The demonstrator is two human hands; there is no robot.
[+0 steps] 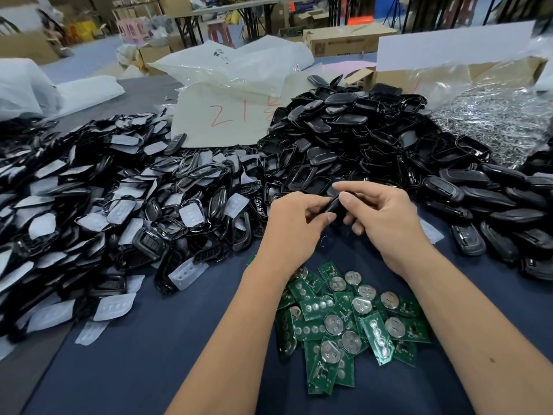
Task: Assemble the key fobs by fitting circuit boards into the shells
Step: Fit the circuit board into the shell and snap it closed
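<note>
- Far to my left a heap of black shell fronts (98, 205) covers the dark blue table (149, 339); many carry pale translucent button pads (188, 272), lying at all angles, and some pads have slid loose onto the cloth at the near edge
- Behind that heap, a cream sheet marked in red (227, 115) lies flat under crumpled clear plastic bags (239, 64)
- My left hand (294, 217) sits just left of centre, fingers curled, thumb tip pressed against the lower left end of the key fob shell (335, 205)
- The shell is held between both hands above the table, just in front of the middle pile; it is glossy black, smooth and rounded, and mostly hidden by my fingers; its long axis runs slantwise, low end toward my left thumb, high end up and to the right
- My right hand (380, 214) curls round the shell's upper end, thumb on top, forefinger stretched out above it; the other fingers fold underneath
- Below my wrists lies a loose pile of green circuit boards (344, 324), many with round silver battery clips, overlapping each other
- Beyond my hands rises a pile of plain black shell backs (353, 136)
- On the right, finished-looking black fobs (484, 205) lie along the table edge, and further back a bag of shiny metal parts (496, 115)
</note>
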